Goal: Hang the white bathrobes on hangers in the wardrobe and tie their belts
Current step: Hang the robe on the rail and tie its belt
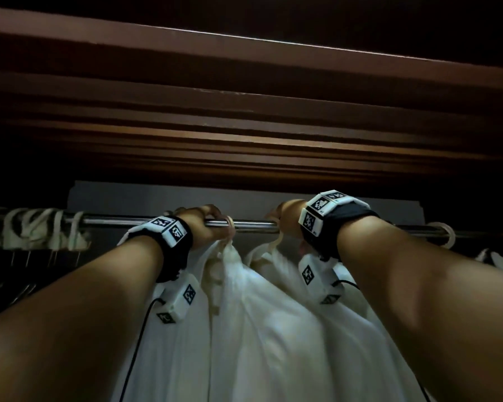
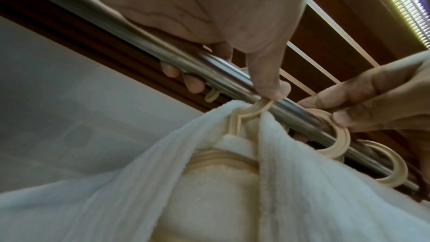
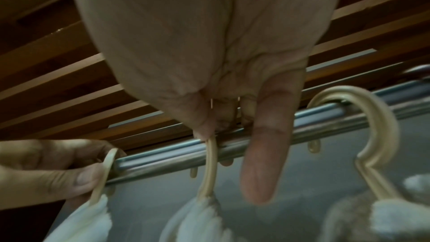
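Rail: steel, spans the wardrobe.
Left hand: thumb and finger pinch a cream hook; other fingers curl over the rail, likely steadying.
Right hand: pinches the next hook, seemingly to space the hangers.
Robes: white, hung below both hooks.
Belts: not visible.

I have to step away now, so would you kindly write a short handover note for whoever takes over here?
Left hand: pinches the cream hanger hook of one white bathrobe at the metal rail.
Right hand: grips the next hanger's hook on the same rail.
Done: both robes hang from the rail; a third hook sits further right.
Left: space the hangers, then tie the belts, which are not visible.
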